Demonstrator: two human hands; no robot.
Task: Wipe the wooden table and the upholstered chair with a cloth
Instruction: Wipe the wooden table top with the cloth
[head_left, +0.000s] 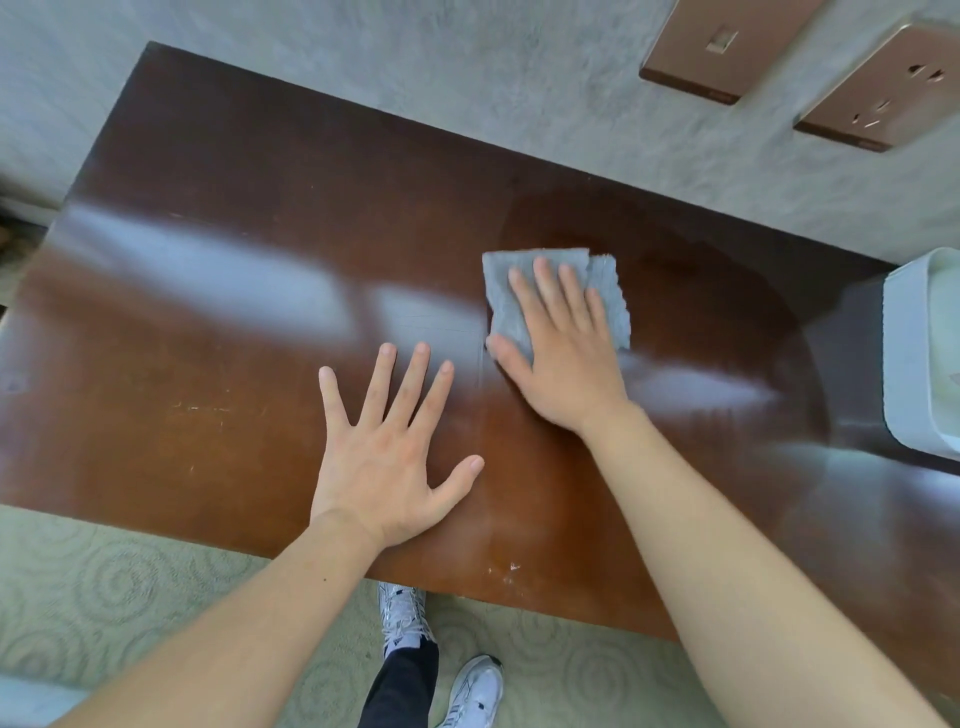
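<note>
The right hand (563, 358) presses the cloth (556, 299) flat, grip open. Left hand (387, 457) rests spread, empty. Best overlap strokes across the table (208, 260).

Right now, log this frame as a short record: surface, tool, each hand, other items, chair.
surface: wooden table, glossy, against the wall
tool: grey cloth, folded, flat on the table
right hand: pressed flat on the cloth
left hand: spread flat on bare wood, empty
other items: white container at right edge
chair: not in view
</note>
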